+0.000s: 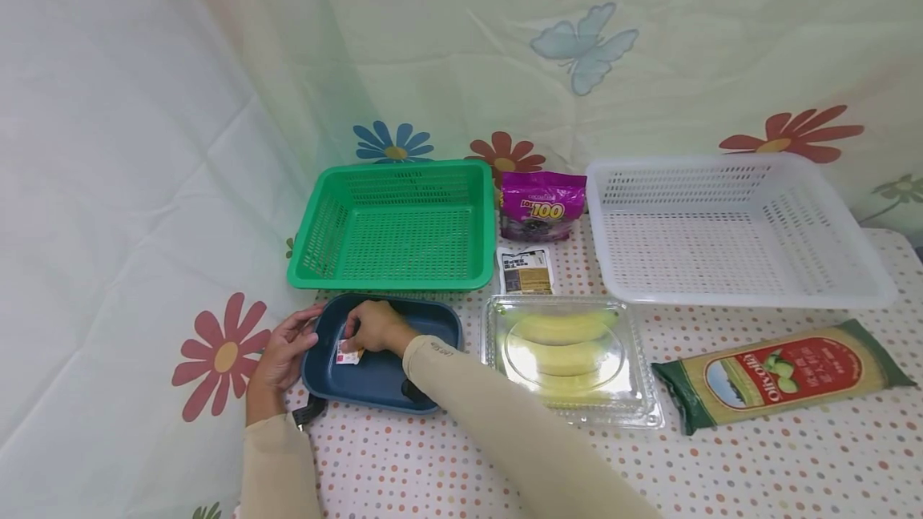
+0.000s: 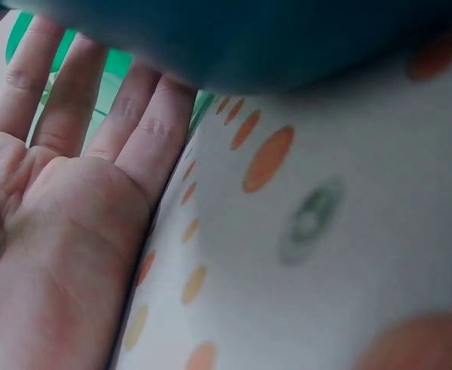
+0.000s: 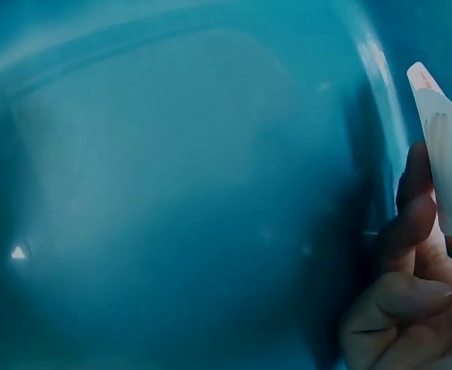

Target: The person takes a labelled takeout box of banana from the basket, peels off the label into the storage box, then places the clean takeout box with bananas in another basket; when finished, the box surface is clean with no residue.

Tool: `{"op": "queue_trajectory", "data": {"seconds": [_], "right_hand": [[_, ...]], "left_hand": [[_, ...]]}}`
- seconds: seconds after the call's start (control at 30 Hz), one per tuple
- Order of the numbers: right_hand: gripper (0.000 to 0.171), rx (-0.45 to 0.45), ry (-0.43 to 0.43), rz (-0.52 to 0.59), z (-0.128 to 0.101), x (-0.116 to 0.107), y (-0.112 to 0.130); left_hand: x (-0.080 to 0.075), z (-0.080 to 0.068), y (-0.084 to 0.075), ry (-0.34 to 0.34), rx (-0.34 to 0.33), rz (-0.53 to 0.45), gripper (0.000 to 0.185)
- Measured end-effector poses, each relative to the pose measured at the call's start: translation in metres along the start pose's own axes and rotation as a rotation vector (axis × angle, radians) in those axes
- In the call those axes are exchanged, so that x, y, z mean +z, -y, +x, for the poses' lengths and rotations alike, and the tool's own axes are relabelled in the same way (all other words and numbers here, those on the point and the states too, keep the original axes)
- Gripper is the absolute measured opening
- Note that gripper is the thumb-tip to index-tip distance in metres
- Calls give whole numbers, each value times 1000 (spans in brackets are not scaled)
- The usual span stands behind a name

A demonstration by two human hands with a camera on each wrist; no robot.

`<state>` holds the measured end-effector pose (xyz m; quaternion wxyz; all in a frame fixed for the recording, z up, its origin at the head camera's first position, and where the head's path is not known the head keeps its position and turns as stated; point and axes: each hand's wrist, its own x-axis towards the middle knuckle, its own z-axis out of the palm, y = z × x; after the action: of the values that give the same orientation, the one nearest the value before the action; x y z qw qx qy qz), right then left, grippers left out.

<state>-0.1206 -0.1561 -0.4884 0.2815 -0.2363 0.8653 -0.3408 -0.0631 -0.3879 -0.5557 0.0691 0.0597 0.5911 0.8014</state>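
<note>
In the head view, a dark blue oblong tub (image 1: 382, 381) sits on the dotted cloth at the left. My right hand (image 1: 378, 327) reaches into it from the right and pinches a small white packet (image 1: 349, 356) with red print. The right wrist view shows the packet's pale side (image 3: 450, 166) between fingers and thumb, near the tub's wall; its exact kind is unclear. My left hand (image 1: 281, 351) rests against the tub's left rim. In the left wrist view, that hand's fingers (image 2: 68, 100) stretch out straight, their tips partly hidden by the tub.
Behind the tub stands a green basket (image 1: 404, 251), with a white basket (image 1: 692, 255) farther right. Between them are a purple bag (image 1: 541, 207) and a small pouch (image 1: 526, 271). A clear box of bananas (image 1: 566, 355) and a spaghetti pack (image 1: 782, 375) lie to the right.
</note>
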Motion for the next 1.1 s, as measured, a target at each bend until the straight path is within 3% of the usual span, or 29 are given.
{"op": "queue_trajectory", "data": {"seconds": [0.37,0.57,1.1], "right_hand": [[26,124,-57,-61,4,13,1],[35,190,-94,-126,12,19,1],[40,204,-139,-204,16,23,4]], "left_hand": [[-2,-2,-1,-12,-18,29,48],[-3,-1,-2,20,-21,10,49],[-2,0,-3,28,-8,-3,49]]}}
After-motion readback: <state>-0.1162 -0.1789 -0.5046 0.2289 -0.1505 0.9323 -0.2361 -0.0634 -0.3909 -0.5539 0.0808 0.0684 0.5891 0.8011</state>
